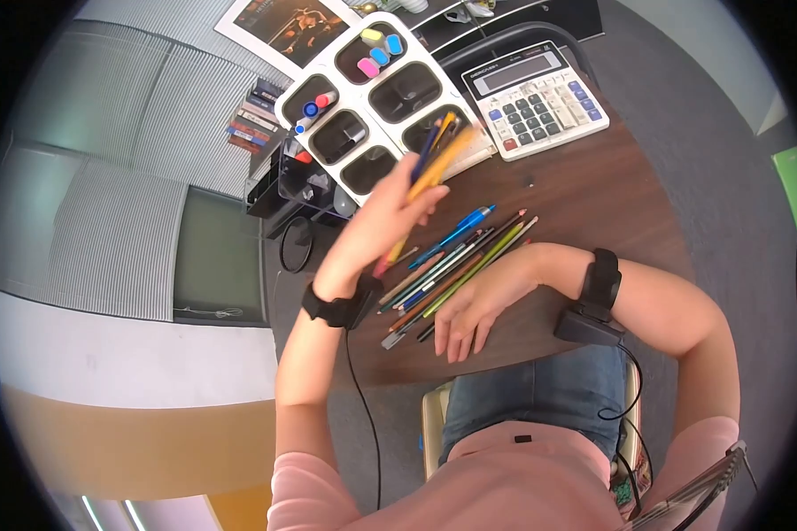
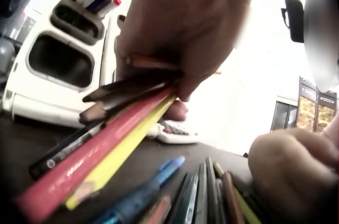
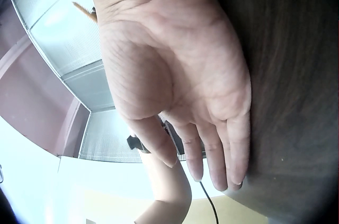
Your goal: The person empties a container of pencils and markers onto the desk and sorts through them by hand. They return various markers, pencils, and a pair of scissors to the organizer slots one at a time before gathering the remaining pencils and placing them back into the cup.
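My left hand point(image 1: 383, 212) grips a bundle of colored pencils point(image 2: 127, 134), held up over the table close to the white desk organizer point(image 1: 385, 119). Red, yellow and dark pencil ends stick out below the fingers in the left wrist view; at the other end, orange and dark blue ones overlap the organizer's near compartment in the head view. My right hand point(image 1: 483, 305) rests on the table with relaxed fingers and an empty palm point(image 3: 175, 70). Beside it lies a loose pile of pencils point(image 1: 452, 270) with a blue pen point(image 1: 456, 234) along its far side.
Highlighters point(image 1: 381, 55) and several markers point(image 1: 314, 111) stand in the organizer's far and left compartments. A white calculator point(image 1: 536, 102) sits to its right. Behind are a framed picture point(image 1: 297, 26) and stacked books point(image 1: 255, 115). A cable point(image 1: 367, 398) hangs from the left wrist.
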Demonstrator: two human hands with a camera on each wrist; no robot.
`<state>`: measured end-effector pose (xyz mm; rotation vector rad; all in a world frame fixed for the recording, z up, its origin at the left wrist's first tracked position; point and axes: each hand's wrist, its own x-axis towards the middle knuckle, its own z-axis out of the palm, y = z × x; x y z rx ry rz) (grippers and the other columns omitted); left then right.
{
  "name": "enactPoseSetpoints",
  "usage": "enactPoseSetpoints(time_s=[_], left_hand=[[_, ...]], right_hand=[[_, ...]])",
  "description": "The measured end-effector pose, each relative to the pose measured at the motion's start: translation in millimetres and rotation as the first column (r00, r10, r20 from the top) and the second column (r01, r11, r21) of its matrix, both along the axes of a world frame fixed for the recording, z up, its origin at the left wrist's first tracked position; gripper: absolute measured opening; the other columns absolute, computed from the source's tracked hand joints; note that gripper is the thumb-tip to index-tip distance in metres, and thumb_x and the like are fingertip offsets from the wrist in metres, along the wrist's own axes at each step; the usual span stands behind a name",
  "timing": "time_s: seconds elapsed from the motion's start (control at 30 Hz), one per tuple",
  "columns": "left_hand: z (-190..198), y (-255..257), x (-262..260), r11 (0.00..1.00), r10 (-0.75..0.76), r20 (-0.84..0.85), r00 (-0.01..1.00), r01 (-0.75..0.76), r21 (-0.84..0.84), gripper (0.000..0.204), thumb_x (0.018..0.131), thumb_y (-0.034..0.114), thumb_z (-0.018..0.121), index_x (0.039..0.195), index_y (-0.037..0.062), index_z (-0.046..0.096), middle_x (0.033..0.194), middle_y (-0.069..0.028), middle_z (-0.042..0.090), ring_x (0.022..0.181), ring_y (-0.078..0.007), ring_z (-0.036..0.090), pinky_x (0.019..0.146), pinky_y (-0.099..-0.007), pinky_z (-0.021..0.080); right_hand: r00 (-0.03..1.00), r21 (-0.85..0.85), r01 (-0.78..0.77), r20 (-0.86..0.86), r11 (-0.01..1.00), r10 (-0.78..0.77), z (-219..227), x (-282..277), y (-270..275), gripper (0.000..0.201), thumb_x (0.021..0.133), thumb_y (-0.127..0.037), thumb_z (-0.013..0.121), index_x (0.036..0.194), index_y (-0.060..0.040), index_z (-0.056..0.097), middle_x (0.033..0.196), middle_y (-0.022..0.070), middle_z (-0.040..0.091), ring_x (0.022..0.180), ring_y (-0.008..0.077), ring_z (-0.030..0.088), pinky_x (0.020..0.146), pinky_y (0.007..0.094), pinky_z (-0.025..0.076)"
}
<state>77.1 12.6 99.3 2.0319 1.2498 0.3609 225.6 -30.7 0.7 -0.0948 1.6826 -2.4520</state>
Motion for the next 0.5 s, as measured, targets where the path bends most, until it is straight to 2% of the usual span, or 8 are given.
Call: enactPoseSetpoints(time_s=[0.03,0.07,0.17,0.2,0.27,0.33,0.43,0.5], left_hand=[[6,0,-4,0.996,0.033,0.01,0.999,-0.034,0.082,0.031,0.09,0.017,0.062,0.112,0.0013,0.047,0.079,0.0005,0.052,0.065,-0.0069,0.049,0.058,-0.0221,0.043],[11,-1,-6,0.936,-0.024,0.052,0.998,0.004,0.351,0.029,0.088,0.017,0.064,0.108,0.0004,0.052,0.079,-0.0022,0.054,0.067,-0.0084,0.051,0.062,-0.0244,0.044],[29,0,-30,0.949,0.185,0.277,0.943,-0.245,0.198,0.017,0.087,0.018,0.066,0.096,0.0054,0.059,0.069,0.006,0.05,0.057,-0.0031,0.045,0.052,-0.019,0.035],[34,-8,-27,0.957,0.166,0.56,0.812,-0.269,0.106,0.015,0.09,0.02,0.061,0.083,0.0089,0.055,0.059,0.0088,0.04,0.047,-0.0015,0.035,0.044,-0.0182,0.026],[43,-2,-48,0.985,0.097,0.813,0.574,-0.175,0.006,0.029,0.095,0.024,0.053,0.07,0.0135,0.043,0.054,0.0085,0.03,0.041,-0.003,0.024,0.039,-0.0201,0.018],[59,-5,-63,0.979,-0.002,0.858,0.513,-0.176,0.107,0.038,0.097,0.029,0.047,0.065,0.0159,0.032,0.05,0.0078,0.025,0.04,-0.0037,0.02,0.039,-0.0219,0.017],[73,-13,-82,0.922,-0.083,0.908,0.41,-0.314,0.225,0.039,0.096,0.026,0.046,0.062,0.0166,0.031,0.047,0.008,0.024,0.039,-0.0038,0.019,0.038,-0.0211,0.017],[78,-19,-93,0.849,-0.134,0.903,0.408,-0.423,0.317,0.04,0.096,0.026,0.046,0.061,0.0164,0.029,0.047,0.0071,0.024,0.04,-0.0043,0.018,0.039,-0.0214,0.017]], right_hand=[[1.0,0.0,-0.002,0.002,1.0,0.002,0,0,0,0.04,0.095,-0.027,0.05,0.124,0.0005,0.049,0.121,0.0196,0.055,0.113,0.0248,0.054,0.096,0.0343,0.045],[1.0,-0.002,-0.005,0.003,1.0,0.005,1,0,-1,0.04,0.095,-0.027,0.05,0.124,0.0005,0.049,0.121,0.0196,0.055,0.113,0.0248,0.054,0.096,0.0343,0.045],[1.0,0.011,0.008,0.018,1.0,-0.008,5,2,-1,0.039,0.095,-0.026,0.049,0.124,0.0007,0.048,0.12,0.0196,0.055,0.113,0.0245,0.054,0.096,0.034,0.045],[1.0,0.016,0.014,0.018,1.0,-0.014,6,3,-1,0.039,0.096,-0.026,0.049,0.124,0.0008,0.048,0.12,0.0196,0.055,0.113,0.0245,0.054,0.096,0.0338,0.045],[1.0,0.02,0.02,0.016,1.0,-0.02,6,3,-1,0.039,0.096,-0.026,0.049,0.124,0.001,0.048,0.12,0.0197,0.055,0.113,0.0245,0.054,0.096,0.0337,0.045],[1.0,0.02,0.02,0.016,1.0,-0.02,5,2,0,0.039,0.096,-0.025,0.048,0.124,0.0017,0.048,0.12,0.0197,0.055,0.113,0.0246,0.054,0.096,0.0336,0.045],[1.0,0.018,0.019,0.017,1.0,-0.019,4,2,-1,0.039,0.096,-0.024,0.048,0.124,0.0025,0.048,0.12,0.02,0.055,0.113,0.0248,0.054,0.096,0.0334,0.045],[1.0,0.017,0.02,0.019,1.0,-0.021,5,2,-1,0.039,0.096,-0.024,0.048,0.124,0.0027,0.049,0.12,0.0201,0.055,0.113,0.0249,0.054,0.096,0.0334,0.046]])
